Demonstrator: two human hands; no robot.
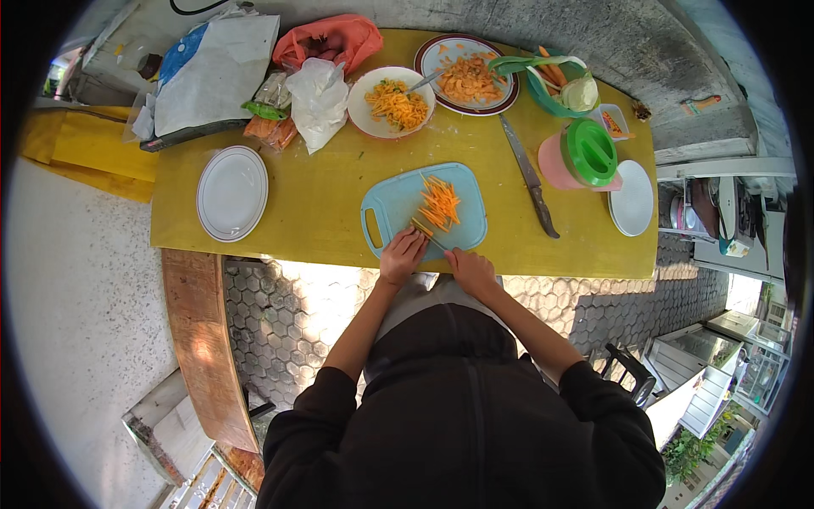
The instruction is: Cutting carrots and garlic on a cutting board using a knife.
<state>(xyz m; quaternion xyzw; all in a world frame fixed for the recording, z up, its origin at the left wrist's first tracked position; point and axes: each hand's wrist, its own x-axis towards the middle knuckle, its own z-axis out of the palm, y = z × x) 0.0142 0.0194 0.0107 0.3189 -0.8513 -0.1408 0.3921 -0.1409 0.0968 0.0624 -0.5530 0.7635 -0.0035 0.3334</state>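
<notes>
A light blue plastic cutting board (394, 191) lies near the front edge of the yellow table. On its right half rests a heap of carrot sticks (440, 202) cut thin. My left hand (404, 249) presses a few carrot pieces (421, 227) against the board's lower part, fingertips on them. In my right hand (472, 270) is the handle of a small knife, its thin blade (438, 244) slanting up and left to those pieces. The handle itself is hidden by my fingers.
A large knife (529, 175) lies right of the board, near a pink pitcher with a green lid (590, 153). Behind stand a bowl of shredded vegetables (393, 105), a plate of carrot peelings (469, 79) and a green basin of vegetables (559, 95). An oval white plate (233, 194) sits left.
</notes>
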